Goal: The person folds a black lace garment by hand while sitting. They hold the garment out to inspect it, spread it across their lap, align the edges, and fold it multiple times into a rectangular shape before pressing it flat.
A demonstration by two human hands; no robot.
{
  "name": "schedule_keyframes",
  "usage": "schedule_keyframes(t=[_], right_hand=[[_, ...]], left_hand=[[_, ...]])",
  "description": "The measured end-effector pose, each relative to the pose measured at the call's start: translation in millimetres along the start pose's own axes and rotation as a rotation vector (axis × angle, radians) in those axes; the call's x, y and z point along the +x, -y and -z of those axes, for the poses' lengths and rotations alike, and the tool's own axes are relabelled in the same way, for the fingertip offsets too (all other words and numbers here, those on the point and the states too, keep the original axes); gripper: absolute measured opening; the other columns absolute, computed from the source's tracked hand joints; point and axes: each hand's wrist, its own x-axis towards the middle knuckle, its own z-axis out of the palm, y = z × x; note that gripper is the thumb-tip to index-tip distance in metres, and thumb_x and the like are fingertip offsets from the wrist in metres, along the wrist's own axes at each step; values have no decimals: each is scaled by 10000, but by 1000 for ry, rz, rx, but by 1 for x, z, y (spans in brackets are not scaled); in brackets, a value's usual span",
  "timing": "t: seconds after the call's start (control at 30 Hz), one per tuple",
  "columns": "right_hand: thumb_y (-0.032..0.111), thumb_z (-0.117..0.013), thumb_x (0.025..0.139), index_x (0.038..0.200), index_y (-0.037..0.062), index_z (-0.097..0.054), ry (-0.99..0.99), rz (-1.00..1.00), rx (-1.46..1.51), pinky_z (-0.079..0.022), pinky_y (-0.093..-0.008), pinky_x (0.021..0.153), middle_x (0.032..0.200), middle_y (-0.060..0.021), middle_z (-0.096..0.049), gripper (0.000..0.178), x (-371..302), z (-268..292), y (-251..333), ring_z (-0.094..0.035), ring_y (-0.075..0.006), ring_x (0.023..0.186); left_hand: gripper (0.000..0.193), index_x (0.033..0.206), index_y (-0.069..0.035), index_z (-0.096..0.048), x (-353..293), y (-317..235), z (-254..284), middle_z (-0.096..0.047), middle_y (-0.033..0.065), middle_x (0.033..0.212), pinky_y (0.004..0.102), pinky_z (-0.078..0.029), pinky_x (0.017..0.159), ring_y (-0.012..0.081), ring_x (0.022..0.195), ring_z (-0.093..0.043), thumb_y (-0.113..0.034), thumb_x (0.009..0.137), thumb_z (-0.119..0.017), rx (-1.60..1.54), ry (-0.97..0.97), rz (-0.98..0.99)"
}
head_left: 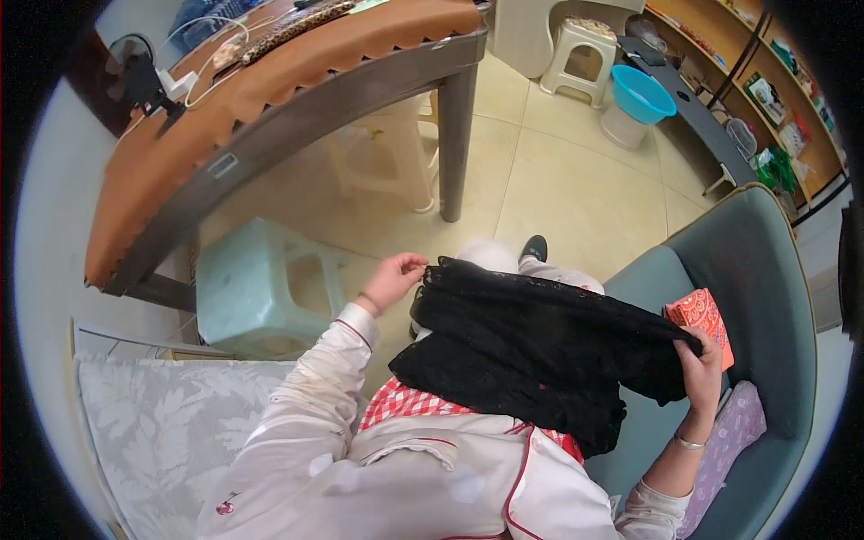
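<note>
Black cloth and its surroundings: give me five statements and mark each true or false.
1. The right hand grips the cloth. True.
2. A red packet lies on the sofa. True.
3. The left hand holds the red packet. False: it is at the cloth's left edge.
4. A blue basin sits on a white bucket. True.
5. The cloth is white. False: it is black.

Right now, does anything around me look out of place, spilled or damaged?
Nothing plainly odd: no spill or damage shows. The black cloth drapes unevenly between your left hand and right hand. The blue basin on the whitish round base looks slightly tilted, but lens distortion could explain that.
</note>
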Motion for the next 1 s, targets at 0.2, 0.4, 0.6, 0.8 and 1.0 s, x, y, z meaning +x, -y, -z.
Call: schedule_keyframes(t=[0.2, 0.4, 0.6, 0.8, 1.0], right_hand=[[-13, -593, 806, 916, -30, -632, 3, -37, 34, -431, -219, 666, 747, 20, -601, 118, -2, -3, 0, -520, -59, 711], [-16, -588, 816, 941, -35, -628, 27, -55, 73, -433, -220, 690, 785, 15, -607, 132, -4, -2, -4, -523, -62, 745], [-9, -589, 829, 952, -35, -625, 6, -64, 101, -438, -224, 716, 814, 9, -611, 131, -4, -2, -8, -534, -73, 769], [7, -597, 844, 968, -38, -626, 4, -47, 46, -441, -221, 733, 838, 12, -617, 135, -1, -1, -9, -540, -71, 788], [16, -602, 843, 981, -45, -624, -10, -92, 114, -443, -223, 754, 847, 4, -623, 152, 1, 1, -11, -551, -80, 802]], left_hand=[[415, 1256, -45, -450, -21, -9, -11, -611, 18, 986, 247, -482, 793, 104, 875, -584, -224, 915, -605, -411, 167, 367], [222, 985, -42, -621, -50, -7, 25, -633, -7, 912, 230, -471, 747, 77, 820, -570, -90, 796, -727, -388, 387, 110], [133, 852, -42, -699, -79, -53, 45, -660, -8, 801, 217, -460, 686, 62, 748, -575, -145, 787, -749, 219, 917, 263], [417, 1028, -26, -663, -61, 3, 27, -669, 58, 851, 279, -479, 735, 124, 806, -590, -412, 876, -620, 189, 396, 146], [498, 1218, -25, -521, -58, 13, 10, -626, 73, 1035, 278, -483, 783, 141, 911, -577, -293, 835, -694, -93, 586, 278]])
